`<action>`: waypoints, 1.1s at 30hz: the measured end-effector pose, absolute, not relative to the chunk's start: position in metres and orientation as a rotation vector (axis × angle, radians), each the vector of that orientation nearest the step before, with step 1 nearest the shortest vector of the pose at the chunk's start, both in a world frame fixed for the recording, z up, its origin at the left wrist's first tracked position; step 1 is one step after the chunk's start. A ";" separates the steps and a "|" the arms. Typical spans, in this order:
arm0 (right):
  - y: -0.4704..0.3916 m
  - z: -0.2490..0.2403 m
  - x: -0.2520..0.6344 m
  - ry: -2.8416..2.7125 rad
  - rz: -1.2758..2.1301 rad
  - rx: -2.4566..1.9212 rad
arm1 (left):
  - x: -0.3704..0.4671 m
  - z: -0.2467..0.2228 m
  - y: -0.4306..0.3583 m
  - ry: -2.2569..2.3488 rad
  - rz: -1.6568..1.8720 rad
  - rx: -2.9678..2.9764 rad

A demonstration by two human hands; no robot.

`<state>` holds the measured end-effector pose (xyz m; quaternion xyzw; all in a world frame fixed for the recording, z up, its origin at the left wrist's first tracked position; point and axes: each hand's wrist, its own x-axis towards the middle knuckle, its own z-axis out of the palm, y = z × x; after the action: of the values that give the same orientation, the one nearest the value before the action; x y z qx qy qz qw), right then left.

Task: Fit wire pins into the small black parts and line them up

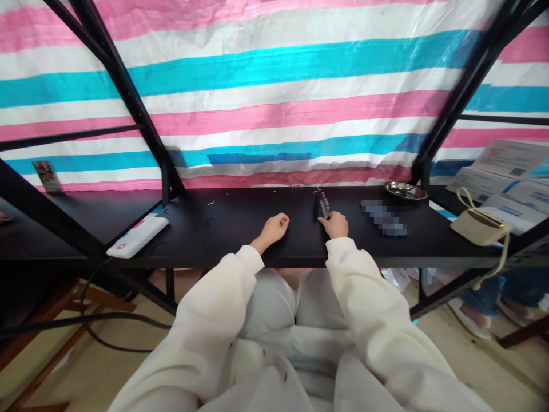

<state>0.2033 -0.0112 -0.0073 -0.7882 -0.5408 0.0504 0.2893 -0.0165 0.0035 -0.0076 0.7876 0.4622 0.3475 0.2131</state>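
Observation:
My right hand (337, 225) rests on the black table (240, 220), thumb and fingers closed on the near end of a bumpy strip (324, 205). That strip is narrow, with a dark side and a row of small grey, clear-looking knobs, and it points away from me. Its exact kind cannot be made out. To its left, my left hand (275, 228) lies on the table with the fingers curled in; nothing shows in it. Right of my right hand is a blurred-out bluish object (385, 218).
A shiny metal dish (405, 190) stands at the back right. A white power bank-like block (138, 236) lies at the left edge. Thin white scraps (295, 187) dot the back. At right are a cream purse (480, 225), white boxes (510, 171) and another person's feet (472, 315). Black frame posts (146, 123) flank the table.

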 end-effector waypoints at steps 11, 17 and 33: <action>-0.011 -0.007 0.203 -1.443 0.145 -2.066 | 0.023 0.026 -0.004 1.351 0.568 2.540; -0.010 -0.007 0.203 -1.449 0.162 -2.063 | 0.054 0.014 -0.013 1.314 0.736 2.692; -0.012 -0.004 0.200 -1.510 0.120 -2.127 | 0.055 0.007 0.004 1.429 1.007 2.467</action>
<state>0.2003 -0.0122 -0.0044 -0.7862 -0.5579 0.0442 0.2621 0.0550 0.0039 0.0069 0.8145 0.4717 0.3324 0.0591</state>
